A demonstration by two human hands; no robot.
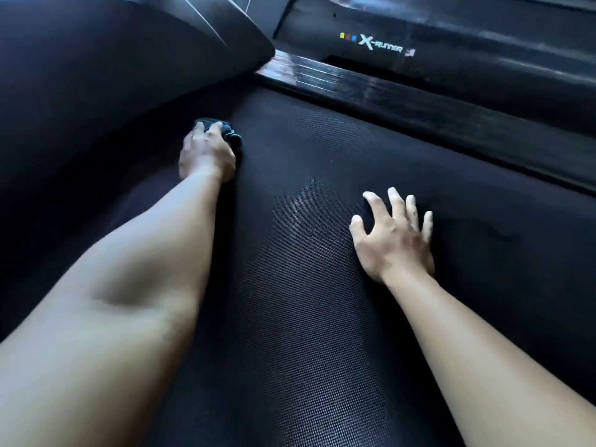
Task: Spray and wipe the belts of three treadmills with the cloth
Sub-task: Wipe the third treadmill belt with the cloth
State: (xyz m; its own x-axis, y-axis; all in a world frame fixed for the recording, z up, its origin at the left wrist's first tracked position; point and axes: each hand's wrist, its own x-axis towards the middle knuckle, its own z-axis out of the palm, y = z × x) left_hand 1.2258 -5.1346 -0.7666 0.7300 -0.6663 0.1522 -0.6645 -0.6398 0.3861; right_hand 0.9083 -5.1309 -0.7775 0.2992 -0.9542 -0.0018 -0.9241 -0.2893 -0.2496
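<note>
Here, a dark cloth [231, 134], bunched into a wad with no clear long axis, sits on the black treadmill belt [306, 285] at its far left, just beside the curved foot of the motor hood [113, 75]. The left hand [206, 153] grips it, fingers curled over the top, forearm stretched out from the lower left. The belt is a finely dimpled, woven-looking mat. Its length runs with the side rail [387, 91], from the hood at upper left off toward the right edge. A pale, streaky patch [303, 201] marks the weave near its middle. The right hand [393, 235] rests on the belt well apart from the cloth, fingers spread wide, their tips pressing the surface, holding nothing. The rail beyond is glossy black and ribbed with thin lines. Past it stands a neighbouring machine [483, 37], its dark, smooth housing lettered "X-RUNNER" [380, 45] in silver beside small yellow, red and blue squares.
</note>
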